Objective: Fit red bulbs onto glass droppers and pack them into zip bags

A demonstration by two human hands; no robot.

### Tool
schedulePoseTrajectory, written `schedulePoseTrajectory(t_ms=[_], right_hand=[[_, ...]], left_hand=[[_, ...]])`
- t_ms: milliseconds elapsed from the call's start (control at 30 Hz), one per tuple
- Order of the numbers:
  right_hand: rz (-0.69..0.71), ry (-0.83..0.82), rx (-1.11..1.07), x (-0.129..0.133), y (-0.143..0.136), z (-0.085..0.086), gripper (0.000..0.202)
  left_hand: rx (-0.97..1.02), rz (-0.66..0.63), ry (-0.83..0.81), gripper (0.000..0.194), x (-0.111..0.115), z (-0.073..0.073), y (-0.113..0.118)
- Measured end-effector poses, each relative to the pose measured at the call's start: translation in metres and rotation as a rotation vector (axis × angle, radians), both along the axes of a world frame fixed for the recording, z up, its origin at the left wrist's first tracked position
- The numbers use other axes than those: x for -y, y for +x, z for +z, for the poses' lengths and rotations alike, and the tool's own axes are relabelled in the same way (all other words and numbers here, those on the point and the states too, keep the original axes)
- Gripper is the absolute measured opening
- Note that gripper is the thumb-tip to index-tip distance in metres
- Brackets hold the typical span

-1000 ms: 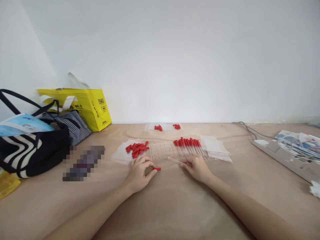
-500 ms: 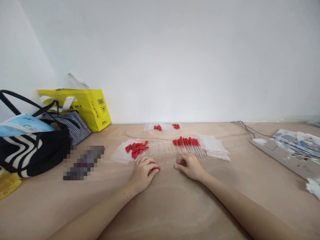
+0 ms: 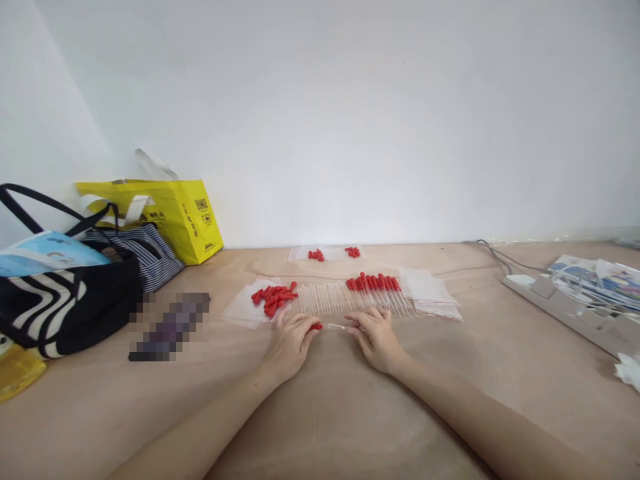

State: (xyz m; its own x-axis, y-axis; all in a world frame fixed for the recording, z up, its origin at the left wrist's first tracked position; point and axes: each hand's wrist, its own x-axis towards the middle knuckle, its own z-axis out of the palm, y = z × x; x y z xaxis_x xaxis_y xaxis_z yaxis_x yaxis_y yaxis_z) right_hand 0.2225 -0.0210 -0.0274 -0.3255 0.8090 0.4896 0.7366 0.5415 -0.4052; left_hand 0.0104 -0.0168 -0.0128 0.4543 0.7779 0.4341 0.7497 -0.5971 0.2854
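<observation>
Head view: the left hand (image 3: 291, 343) pinches a red bulb (image 3: 316, 327) between thumb and forefinger, its other fingers curled close together, while the right hand (image 3: 377, 340) pinches a clear tube (image 3: 337, 327) with thumb and fingertips, one end pointing at the bulb with a small gap between them. Both hands are low over the middle of the worktop (image 3: 320, 413), well back from its far edge, which meets the wall (image 3: 320, 120). Just beyond the left hand, a loose heap of red bulbs (image 3: 275, 298) lies partly on flat clear bags (image 3: 243, 308); to its right comes a row of bare tubes (image 3: 321, 299), then a row of red-topped tubes (image 3: 383, 293), with more clear bags (image 3: 435, 297) beside them. Near the far edge, two small red clusters (image 3: 316, 255) lie on clear plastic (image 3: 333, 252). Toward the far left corner stand a yellow bag (image 3: 193, 223), a striped pouch (image 3: 155, 257) and a black bag (image 3: 100, 313), with a pixelated dark object (image 3: 170, 327) in front. A pale long casing (image 3: 555, 310) with cables lies on the worktop's right side
</observation>
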Motion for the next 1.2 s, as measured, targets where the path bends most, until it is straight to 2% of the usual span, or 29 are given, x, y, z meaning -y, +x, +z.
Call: schedulePoseTrajectory(t_ms=[100,333,733,1200], right_hand=[[0.032,0.036,0.038,0.003,-0.002,0.002,0.025],[0.013,0.089,0.107,0.006,-0.009,0.002,0.023],[0.061,0.119,0.062,0.007,-0.012,0.000,0.022],[0.168,0.353,0.137,0.005,-0.010,0.000,0.020]], left_hand=[[-0.023,-0.011,-0.008,0.023,0.000,0.001,0.001],[-0.036,-0.040,0.015,0.022,0.001,0.002,0.000],[-0.009,-0.048,0.060,0.020,0.003,0.002,0.002],[-0.024,-0.172,0.073,0.018,0.010,0.003,0.005]])
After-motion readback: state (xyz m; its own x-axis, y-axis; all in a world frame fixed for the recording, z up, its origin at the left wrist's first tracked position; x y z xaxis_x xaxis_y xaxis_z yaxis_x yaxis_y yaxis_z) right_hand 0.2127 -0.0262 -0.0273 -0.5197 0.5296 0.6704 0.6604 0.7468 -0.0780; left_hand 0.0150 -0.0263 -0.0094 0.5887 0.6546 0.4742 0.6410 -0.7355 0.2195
